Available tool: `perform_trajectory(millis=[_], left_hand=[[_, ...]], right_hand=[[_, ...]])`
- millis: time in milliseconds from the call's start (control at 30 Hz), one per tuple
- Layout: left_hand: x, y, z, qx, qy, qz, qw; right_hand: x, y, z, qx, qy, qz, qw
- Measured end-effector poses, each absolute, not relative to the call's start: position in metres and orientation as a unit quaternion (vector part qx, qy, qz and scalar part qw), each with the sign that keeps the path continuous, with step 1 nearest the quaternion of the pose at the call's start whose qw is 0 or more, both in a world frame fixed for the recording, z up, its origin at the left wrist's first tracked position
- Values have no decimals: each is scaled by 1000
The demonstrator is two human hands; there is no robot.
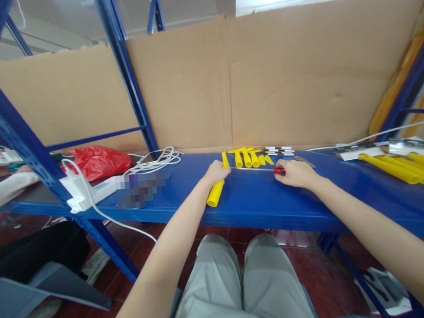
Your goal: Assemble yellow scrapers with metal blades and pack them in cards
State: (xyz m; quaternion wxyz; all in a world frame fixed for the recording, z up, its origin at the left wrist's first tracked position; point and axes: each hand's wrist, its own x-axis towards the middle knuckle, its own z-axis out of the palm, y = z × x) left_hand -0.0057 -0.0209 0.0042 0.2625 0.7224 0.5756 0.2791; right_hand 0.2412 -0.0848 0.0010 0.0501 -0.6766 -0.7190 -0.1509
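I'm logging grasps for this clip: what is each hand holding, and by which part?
The left hand holds a yellow tube near its upper end. The right hand grips the red handle of a thin metal rod.

There is a single view, taken from a camera on the person's head. It looks forward and down across the person's own knees [240, 284] and both forearms to a blue shelf [259, 199] at about arm's reach. Straight ahead, a cardboard sheet [282, 75] closes off the back of the shelf and fills the upper middle. The lens is wide, so the blue posts [128, 72] bend towards the edges, and the red floor [309, 274] shows below the shelf.
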Motion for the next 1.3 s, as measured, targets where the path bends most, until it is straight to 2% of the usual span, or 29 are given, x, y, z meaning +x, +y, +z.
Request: perform_trajectory(millis=[667,1300], left_hand=[[-6,-16,1,717,572,286,276],[-8,-15,2,722,577,283,256]], right_hand=[[242,-86,5,-652,-728,-211,23],[244,-86,2,-644,-742,-178,43]])
